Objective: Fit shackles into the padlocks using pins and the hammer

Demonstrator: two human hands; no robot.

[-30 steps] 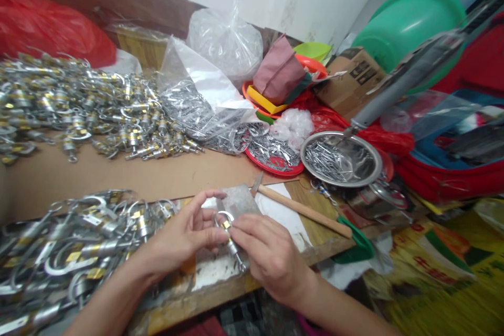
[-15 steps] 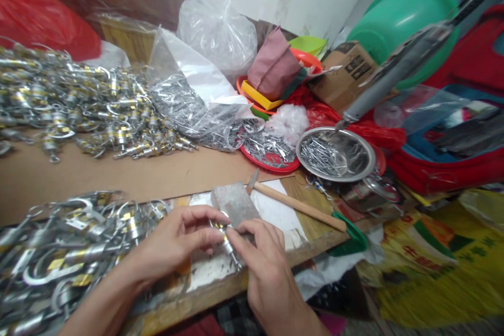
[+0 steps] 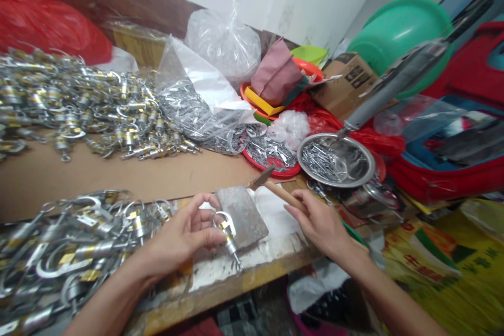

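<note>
Between the thumb and fingers of my left hand (image 3: 192, 231) is a silver hook fitting (image 3: 228, 239) with a brass-coloured part, its hook end up and its pronged end pointing down and right. It is held by the near left side of a grey metal block (image 3: 244, 218) on the bench. My right hand (image 3: 318, 220) is closed around the wooden handle of a hammer (image 3: 281, 192). The hammer's head points up and left, close to the block's far right corner. Similar hook fittings (image 3: 86, 252) lie heaped beside my left forearm.
A larger heap of fittings (image 3: 79, 100) covers the back left. Behind the block are a plastic bag of metal parts (image 3: 189, 110), a red tray (image 3: 285, 170) of small parts and a steel bowl (image 3: 334, 160) of pins. A grey rod-like tool (image 3: 378, 94) slants over the bowl.
My right hand has let go of the fitting, moved right and taken hold of the hammer by its handle. My left hand still holds the fitting in nearly the same place.
</note>
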